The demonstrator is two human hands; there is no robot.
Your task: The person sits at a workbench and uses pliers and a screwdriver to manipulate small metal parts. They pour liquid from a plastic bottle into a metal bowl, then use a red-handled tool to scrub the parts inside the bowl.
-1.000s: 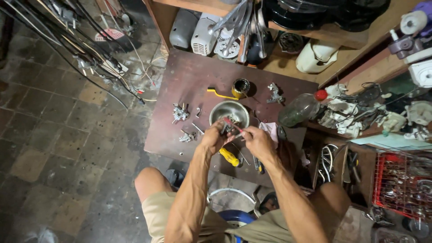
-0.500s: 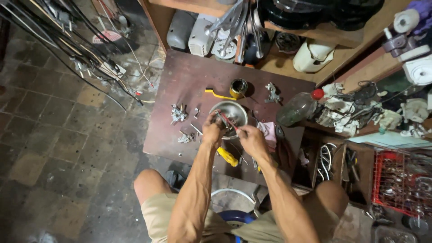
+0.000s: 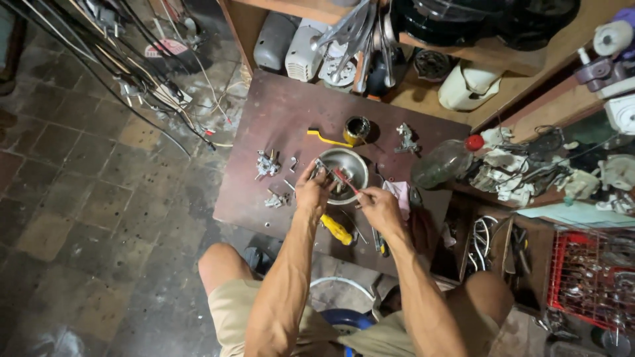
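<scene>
Both hands meet over a round metal bowl (image 3: 344, 173) near the middle of a dark brown table (image 3: 278, 112). The left hand (image 3: 313, 191) sits at the bowl's eight o'clock edge, fingers curled and pinching a small metal part (image 3: 323, 165) above the rim. The right hand (image 3: 378, 205), at the bowl's four o'clock, pinches a thin red-handled tool (image 3: 345, 178) whose tip points toward that part. A yellow-handled screwdriver (image 3: 337, 229) lies on the table at six o'clock from the bowl, between the forearms. At twelve o'clock stands a small brass-coloured can (image 3: 357, 129) with a yellow handle (image 3: 327, 139) beside it. Small metal fittings (image 3: 267, 164) lie at nine o'clock.
</scene>
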